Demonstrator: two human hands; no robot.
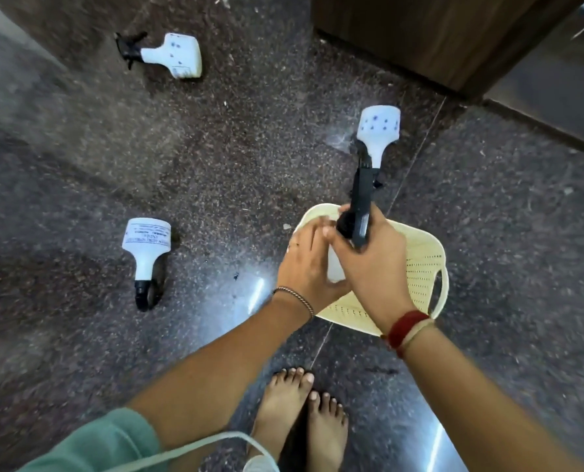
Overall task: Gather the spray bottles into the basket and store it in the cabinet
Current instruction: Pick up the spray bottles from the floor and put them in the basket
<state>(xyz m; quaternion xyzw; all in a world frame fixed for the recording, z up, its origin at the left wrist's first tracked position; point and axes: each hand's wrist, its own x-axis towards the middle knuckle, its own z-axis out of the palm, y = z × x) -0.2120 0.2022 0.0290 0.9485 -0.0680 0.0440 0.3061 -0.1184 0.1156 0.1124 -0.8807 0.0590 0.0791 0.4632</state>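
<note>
A person's right hand (368, 264) grips the black trigger head of a white spray bottle (379, 127) above a cream basket (423, 267) on the speckled floor (249, 158), the left hand (304, 267) wrapped around something white over the basket; two more bottles lie at eleven o'clock (178, 54) and nine o'clock (147, 250), a wooden cabinet (453, 32) at one o'clock

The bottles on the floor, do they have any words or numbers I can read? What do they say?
Near-left bottle: printed label lines, upside down and too blurred to read.
Far bottle: small label, too small to read; blue dots only.
Held bottle: blue dots, no words visible.
</note>
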